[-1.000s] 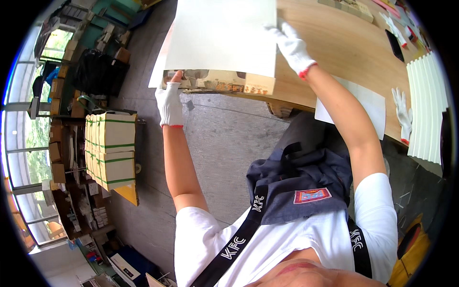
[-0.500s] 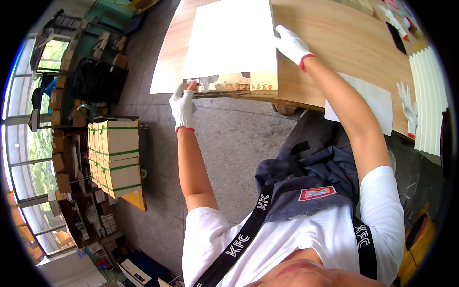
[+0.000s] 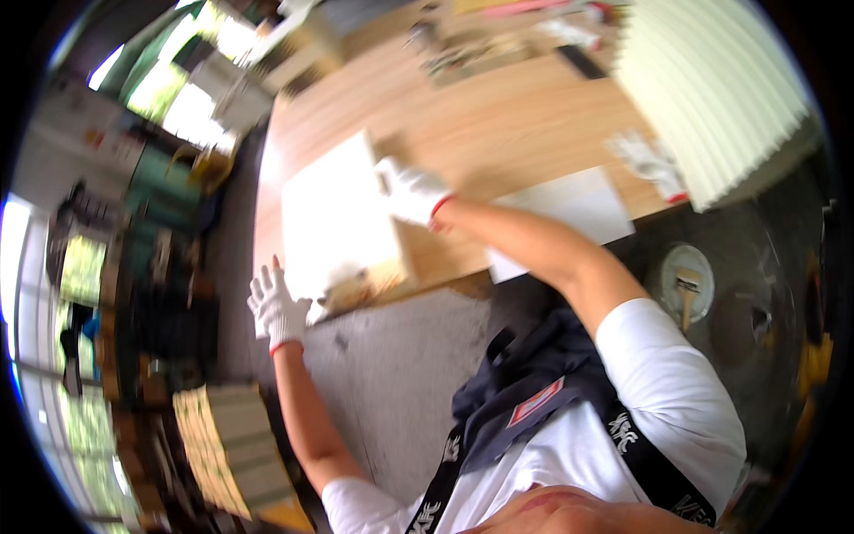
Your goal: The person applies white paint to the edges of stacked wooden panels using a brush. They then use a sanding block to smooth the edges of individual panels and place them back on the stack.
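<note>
A thick white stack of sheets (image 3: 334,214) lies at the near left edge of the wooden table, with a printed strip along its near edge. My left hand (image 3: 277,305), in a white glove with a red cuff, is beside the stack's near left corner. Its fingers are spread and one bare fingertip shows. Whether its thumb touches the corner is too blurred to tell. My right hand (image 3: 414,191), gloved the same way, rests against the stack's right side with its fingers stretched out and grips nothing.
Right of the stack lie a loose white sheet (image 3: 569,214), a spare glove (image 3: 648,162) and a black phone-like slab (image 3: 581,62). A ridged white pile (image 3: 712,98) stands at the table's right. A bucket with a brush (image 3: 687,283) and strapped paper bundles (image 3: 236,445) are off the table.
The view has swung right, bringing in more of the table and the bucket. My left hand has come off the stack's near edge and spread its fingers. My right hand stays at its right side.
</note>
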Demonstrator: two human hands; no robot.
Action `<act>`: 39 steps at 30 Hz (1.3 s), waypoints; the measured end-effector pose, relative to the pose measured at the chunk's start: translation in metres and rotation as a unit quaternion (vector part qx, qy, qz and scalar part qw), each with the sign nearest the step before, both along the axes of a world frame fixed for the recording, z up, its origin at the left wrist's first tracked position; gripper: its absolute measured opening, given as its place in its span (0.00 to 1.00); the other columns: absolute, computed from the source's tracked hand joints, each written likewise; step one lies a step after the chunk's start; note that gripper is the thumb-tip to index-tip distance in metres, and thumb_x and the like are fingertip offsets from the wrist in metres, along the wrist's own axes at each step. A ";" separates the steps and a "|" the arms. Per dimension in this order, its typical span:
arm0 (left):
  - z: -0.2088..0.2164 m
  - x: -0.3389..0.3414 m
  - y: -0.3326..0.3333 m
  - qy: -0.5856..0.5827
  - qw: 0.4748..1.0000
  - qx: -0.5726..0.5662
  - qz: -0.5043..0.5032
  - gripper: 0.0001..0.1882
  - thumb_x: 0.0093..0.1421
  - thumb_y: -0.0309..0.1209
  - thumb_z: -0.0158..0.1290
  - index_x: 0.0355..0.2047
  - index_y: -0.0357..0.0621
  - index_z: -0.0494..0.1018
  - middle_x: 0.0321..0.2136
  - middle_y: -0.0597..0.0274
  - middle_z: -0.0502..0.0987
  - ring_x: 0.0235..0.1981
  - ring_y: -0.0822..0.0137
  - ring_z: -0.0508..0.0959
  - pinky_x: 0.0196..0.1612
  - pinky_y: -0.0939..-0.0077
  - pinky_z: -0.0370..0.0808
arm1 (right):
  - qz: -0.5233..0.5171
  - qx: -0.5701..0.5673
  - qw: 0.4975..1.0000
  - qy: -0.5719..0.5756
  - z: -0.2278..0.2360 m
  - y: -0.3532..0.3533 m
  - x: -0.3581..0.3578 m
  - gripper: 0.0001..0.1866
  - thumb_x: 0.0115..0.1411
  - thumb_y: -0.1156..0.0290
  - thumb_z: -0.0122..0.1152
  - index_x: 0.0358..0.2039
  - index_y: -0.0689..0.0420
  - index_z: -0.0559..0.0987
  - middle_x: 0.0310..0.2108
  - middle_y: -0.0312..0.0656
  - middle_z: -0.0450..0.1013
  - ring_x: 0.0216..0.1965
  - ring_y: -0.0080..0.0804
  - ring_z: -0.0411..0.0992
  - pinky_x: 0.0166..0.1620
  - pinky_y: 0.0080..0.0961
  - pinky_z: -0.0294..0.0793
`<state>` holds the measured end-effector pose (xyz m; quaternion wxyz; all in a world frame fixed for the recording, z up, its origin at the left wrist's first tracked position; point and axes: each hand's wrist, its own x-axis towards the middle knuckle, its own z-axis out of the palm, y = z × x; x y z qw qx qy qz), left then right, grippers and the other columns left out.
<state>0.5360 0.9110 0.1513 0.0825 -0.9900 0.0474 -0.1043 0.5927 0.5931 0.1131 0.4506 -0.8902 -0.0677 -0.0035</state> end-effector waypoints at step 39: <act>0.291 -0.065 -0.705 0.612 0.433 -0.541 -0.380 0.24 0.72 0.35 0.34 0.55 0.23 0.62 0.44 0.39 0.76 0.36 0.62 0.83 0.35 0.80 0.86 | -0.095 0.060 0.993 -0.019 -0.061 -0.303 -0.297 0.24 0.66 0.46 0.53 0.50 0.52 0.76 0.45 0.44 0.78 0.47 0.43 0.77 0.50 0.35 0.73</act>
